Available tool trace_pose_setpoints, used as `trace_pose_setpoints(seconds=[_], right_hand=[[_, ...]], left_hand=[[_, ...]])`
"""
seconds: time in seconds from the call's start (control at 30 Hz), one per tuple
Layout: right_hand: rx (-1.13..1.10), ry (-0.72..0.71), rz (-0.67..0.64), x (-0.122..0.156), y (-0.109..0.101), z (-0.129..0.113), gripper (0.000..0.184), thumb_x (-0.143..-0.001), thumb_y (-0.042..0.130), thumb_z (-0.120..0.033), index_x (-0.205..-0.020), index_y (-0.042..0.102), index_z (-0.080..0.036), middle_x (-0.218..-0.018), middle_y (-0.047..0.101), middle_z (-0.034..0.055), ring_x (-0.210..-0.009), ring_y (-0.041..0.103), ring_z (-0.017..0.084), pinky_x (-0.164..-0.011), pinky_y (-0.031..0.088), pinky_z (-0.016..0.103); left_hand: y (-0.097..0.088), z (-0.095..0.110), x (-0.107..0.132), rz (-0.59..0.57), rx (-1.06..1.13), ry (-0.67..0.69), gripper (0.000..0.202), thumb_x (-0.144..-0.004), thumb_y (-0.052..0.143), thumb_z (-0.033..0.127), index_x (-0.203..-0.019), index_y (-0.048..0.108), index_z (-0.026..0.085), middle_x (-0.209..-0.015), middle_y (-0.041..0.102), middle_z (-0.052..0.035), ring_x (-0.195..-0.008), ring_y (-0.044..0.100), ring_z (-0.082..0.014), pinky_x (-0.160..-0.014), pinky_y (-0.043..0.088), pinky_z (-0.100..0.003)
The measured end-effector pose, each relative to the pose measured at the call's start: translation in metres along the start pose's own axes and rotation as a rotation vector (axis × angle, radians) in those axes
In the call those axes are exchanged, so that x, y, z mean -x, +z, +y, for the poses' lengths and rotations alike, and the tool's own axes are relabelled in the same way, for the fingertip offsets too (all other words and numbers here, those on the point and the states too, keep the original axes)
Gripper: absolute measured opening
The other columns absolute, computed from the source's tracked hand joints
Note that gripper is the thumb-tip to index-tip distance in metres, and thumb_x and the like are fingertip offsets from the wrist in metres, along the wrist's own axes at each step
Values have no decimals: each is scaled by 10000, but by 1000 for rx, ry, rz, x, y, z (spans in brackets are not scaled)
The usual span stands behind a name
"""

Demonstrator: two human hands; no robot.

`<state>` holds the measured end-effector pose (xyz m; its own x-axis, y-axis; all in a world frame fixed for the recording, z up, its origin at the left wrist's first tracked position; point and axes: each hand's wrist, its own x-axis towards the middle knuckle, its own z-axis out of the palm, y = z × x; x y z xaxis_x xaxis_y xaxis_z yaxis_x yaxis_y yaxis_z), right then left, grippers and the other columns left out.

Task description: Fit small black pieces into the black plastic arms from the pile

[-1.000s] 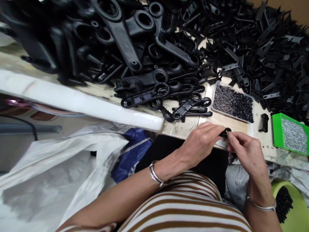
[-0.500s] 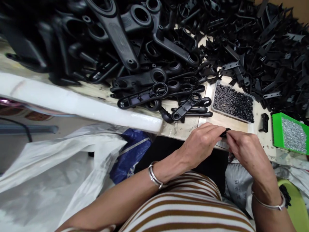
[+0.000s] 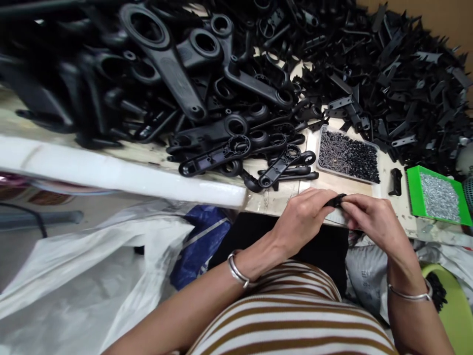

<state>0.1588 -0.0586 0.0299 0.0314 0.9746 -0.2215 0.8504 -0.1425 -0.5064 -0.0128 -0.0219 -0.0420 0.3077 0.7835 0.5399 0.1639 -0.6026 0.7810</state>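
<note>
Between my two hands, at the front edge of the workbench, is a small black plastic part [image 3: 335,200], mostly covered by fingers. My left hand [image 3: 301,217] is closed and pinches its left end. The fingertips of my right hand [image 3: 369,217] are pressed together at its right end; whether they also hold a tiny piece is hidden. Just beyond the hands lies a clear tray [image 3: 349,178] of tiny dark screws and black bits. To its right, a black bracket-like piece [image 3: 396,181] rests alone on the wood.
Long black plastic arms with ring ends [image 3: 218,153] are heaped at left, and smaller black brackets [image 3: 406,98] pile up behind. A green box [image 3: 414,192] of silvery small parts stands at right. White foam [image 3: 148,175] lines the bench edge; a white sack [image 3: 92,276] hangs below.
The view has shifted slightly, so the bench contents sit a little further left. Both hands stay at the black part, more of which shows now between the fingers.
</note>
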Motion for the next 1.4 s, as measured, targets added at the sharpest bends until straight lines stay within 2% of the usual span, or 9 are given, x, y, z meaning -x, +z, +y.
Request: trace_pose_setpoints(seconds=[0.17, 0.3, 0.4, 0.67, 0.9, 1.07, 1.17, 1.3, 1.4], right_hand=[[-625, 139, 357, 12, 14, 14, 432, -809, 712, -400, -1173, 628, -183, -771, 734, 13, -627, 699, 156, -649, 610, 331], [-913, 188, 298, 12, 28, 5, 690, -750, 772, -389, -1355, 475, -241, -1036, 726, 49, -819, 724, 185, -735, 630, 372], [-1061, 216, 307, 8, 35, -1, 683, -705, 799, -330, -1315, 504, -245, -987, 702, 23, -837, 700, 165, -773, 618, 345], [-1016, 278, 439, 2, 43, -2, 469, -657, 759, -254, -1110, 657, -184, -847, 659, 17, -673, 620, 112, -587, 560, 232], [-1082, 206, 261, 3, 38, 8, 472, -706, 771, -312, -1156, 646, -242, -949, 671, 20, -771, 659, 143, -673, 603, 295], [-825, 108, 318, 12, 11, 34, 558, -789, 707, -322, -1318, 560, -222, -1009, 693, 51, -548, 569, 82, -532, 531, 250], [-397, 57, 494, 11, -25, 61, 538, -868, 600, -294, -1392, 507, -216, -1203, 667, 116, -675, 617, 132, -532, 524, 268], [271, -78, 601, -14, -63, 93, 422, -897, 445, -152, -1280, 618, -190, -1290, 636, 123, -1080, 635, 236, -905, 525, 427], [527, -106, 578, -39, -65, 103, 426, -903, 375, -102, -1225, 648, -158, -1275, 637, 145, -1127, 622, 269, -932, 500, 441]], left_hand=[[0, 5, 2, 72, 35, -31, 206, -843, 676, 95, -1030, 630, 167, -932, 743, -28, -851, 710, -139, -790, 583, -240], [3, 10, 3, 119, 33, -18, 200, -864, 657, 112, -1049, 628, 183, -952, 745, -29, -890, 712, -144, -837, 583, -258], [6, 13, 3, 155, 42, 7, 193, -866, 656, 116, -1047, 629, 181, -959, 746, -30, -902, 711, -142, -848, 584, -250], [11, 21, 7, 146, 79, -67, 199, -857, 678, 137, -1042, 640, 198, -952, 747, -24, -871, 712, -144, -821, 602, -271], [10, 18, 3, 102, 113, -105, 186, -850, 690, 162, -1022, 627, 196, -945, 738, -18, -854, 707, -137, -790, 591, -242], [-5, 18, 1, 48, 35, 107, 217, -869, 674, 186, -1079, 620, 194, -978, 738, -46, -921, 695, -170, -857, 571, -299], [-25, 12, -1, 80, -232, 242, 299, -844, 686, 124, -1121, 613, 212, -999, 739, -61, -958, 670, -214, -884, 525, -377], [-43, -2, -3, 167, -609, 282, 256, -860, 647, 109, -1056, 648, 275, -929, 736, -20, -878, 635, -216, -854, 431, -404], [-43, -11, -3, 160, -750, 253, 169, -884, 613, 118, -992, 655, 241, -946, 727, -45, -902, 625, -222, -847, 375, -402]])
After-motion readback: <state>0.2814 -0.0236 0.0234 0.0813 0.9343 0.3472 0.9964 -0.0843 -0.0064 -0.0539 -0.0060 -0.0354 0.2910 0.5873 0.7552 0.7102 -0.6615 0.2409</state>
